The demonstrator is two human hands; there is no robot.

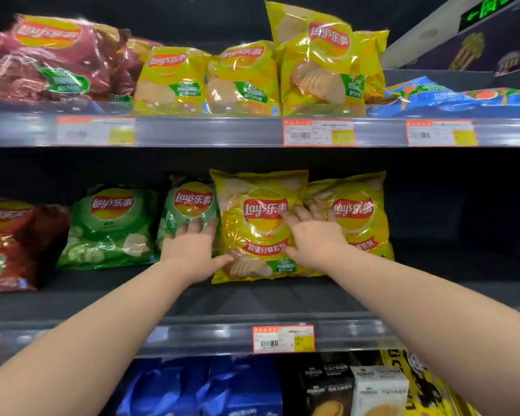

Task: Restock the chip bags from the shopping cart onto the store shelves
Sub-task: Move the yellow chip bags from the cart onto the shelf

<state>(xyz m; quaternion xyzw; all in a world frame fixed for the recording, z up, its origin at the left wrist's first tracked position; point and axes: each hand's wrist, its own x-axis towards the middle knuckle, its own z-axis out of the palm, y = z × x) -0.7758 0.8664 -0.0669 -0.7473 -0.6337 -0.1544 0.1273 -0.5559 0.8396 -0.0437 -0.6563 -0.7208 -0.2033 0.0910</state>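
- Head view, middle shelf (252, 298): a large yellow chip bag (260, 226) stands upright near the centre, its base on the dark shelf board and its face toward the camera.
- Left hand (192, 250): palm against the left edge of the yellow chip bag, fingers spread and extended (not curled around anything), fingertips overlapping the lower part of a green chip bag (189, 211) just beside it; the thumb lies on the lower front of the yellow bag.
- Right hand (312, 235): laid flat on the right side of the same bag, fingers open and splayed, reaching across the seam toward a second yellow chip bag (354, 211) that stands touching it on the right.
- Further left on this shelf: another green bag (108, 226), leaning back, and a dark red bag (9, 244) at the frame edge.
- Upper shelf (222, 132): maroon bags (42, 58) at left, a row of yellow bags (243, 79) in the centre with one taller bag (315, 61) upright, and a blue bag (451, 96) lying flat at right.
- Price labels (282, 339) are clipped to the shelf rails.
- Bottom level: blue packs (210, 388) and boxed goods (354, 388), partly hidden by both forearms.
- Shopping cart: outside the frame.
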